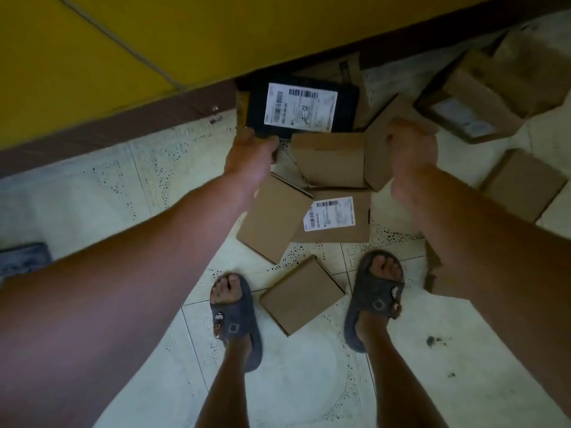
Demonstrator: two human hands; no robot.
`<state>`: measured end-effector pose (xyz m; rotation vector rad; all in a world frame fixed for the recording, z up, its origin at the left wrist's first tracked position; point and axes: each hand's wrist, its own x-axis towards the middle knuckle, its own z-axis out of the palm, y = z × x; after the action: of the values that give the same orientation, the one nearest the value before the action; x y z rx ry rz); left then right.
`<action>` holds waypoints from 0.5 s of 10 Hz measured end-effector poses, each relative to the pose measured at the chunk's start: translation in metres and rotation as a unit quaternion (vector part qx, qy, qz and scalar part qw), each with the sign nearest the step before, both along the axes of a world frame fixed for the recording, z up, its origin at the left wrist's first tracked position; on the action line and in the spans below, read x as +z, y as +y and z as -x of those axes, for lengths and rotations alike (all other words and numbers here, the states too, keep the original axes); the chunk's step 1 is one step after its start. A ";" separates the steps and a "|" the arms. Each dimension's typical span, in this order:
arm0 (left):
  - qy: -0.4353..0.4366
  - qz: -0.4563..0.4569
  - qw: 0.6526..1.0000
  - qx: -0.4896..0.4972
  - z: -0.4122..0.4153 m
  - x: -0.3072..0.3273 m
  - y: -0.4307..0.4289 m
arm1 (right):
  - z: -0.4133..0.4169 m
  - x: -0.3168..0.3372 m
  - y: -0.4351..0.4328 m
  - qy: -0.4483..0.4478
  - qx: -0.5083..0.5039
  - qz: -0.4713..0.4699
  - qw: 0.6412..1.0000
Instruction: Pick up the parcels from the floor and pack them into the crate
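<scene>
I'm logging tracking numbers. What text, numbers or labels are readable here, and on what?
None legible.
The white label on the black parcel: barcodes, print too blurred.
The label on the brown box: barcode, print too small.
The label on the upper-right box: blurred.
The slipper tags: too small.

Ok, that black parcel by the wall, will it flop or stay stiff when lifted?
The black parcel looks flat with straight edges, so probably stiff. It seems thin, likely light. Its smooth dark wrap may be slippery in the left hand at its corner.
</scene>
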<state>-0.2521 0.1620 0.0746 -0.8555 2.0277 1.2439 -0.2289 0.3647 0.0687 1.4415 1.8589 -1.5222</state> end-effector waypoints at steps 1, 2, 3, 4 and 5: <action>0.031 0.021 0.999 0.004 0.019 -0.029 0.004 | 0.029 -0.026 -0.010 0.003 0.062 0.030 0.998; 0.029 0.030 0.999 -0.021 0.036 -0.047 0.004 | 0.035 -0.044 -0.013 -0.019 0.089 0.030 0.995; 0.007 0.024 0.999 -0.044 0.042 -0.057 0.000 | 0.038 -0.053 -0.019 -0.049 0.130 0.041 0.989; 0.000 0.029 0.998 -0.050 0.041 -0.064 -0.006 | 0.030 -0.060 -0.020 -0.061 0.143 0.054 0.986; -0.020 0.029 0.997 -0.066 0.038 -0.060 -0.010 | 0.022 -0.060 -0.021 -0.064 0.126 0.059 0.988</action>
<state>-0.2898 0.1518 0.0142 -0.7542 2.0620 1.0910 -0.2506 0.3435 0.0082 1.1727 1.7662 -1.3593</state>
